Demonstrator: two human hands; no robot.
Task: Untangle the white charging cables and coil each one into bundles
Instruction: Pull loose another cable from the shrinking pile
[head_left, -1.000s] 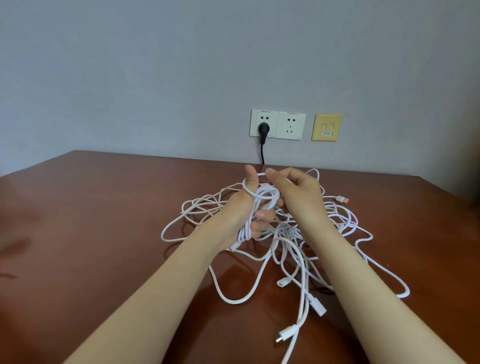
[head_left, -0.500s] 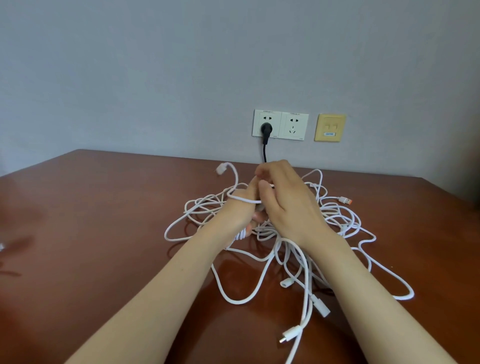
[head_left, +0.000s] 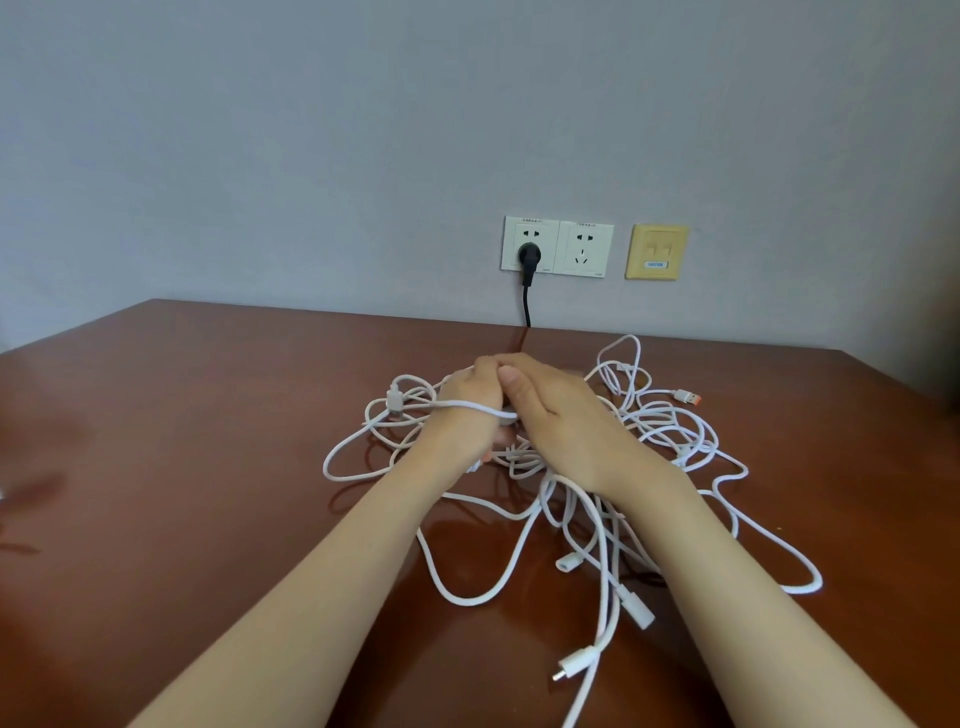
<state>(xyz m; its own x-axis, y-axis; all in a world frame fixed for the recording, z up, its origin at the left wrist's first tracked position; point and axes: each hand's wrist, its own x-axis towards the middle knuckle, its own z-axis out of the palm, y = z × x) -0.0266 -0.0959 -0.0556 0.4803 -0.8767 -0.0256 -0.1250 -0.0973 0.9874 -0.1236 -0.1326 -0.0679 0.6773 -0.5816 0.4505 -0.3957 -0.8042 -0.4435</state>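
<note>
Above the tangle (head_left: 522, 457), right hand (head_left: 558, 415), pinching cable (head_left: 467, 408), has laid another turn across left hand (head_left: 462, 421), which grips earlier turns; bundle grows.

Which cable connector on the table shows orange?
The plug lying farthest right on the table, beyond the right hand; the other visible connectors are plain white.

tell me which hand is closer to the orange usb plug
Right. The right hand is left of the orange usb plug; the left hand lies farther left, beyond the right one.
</note>
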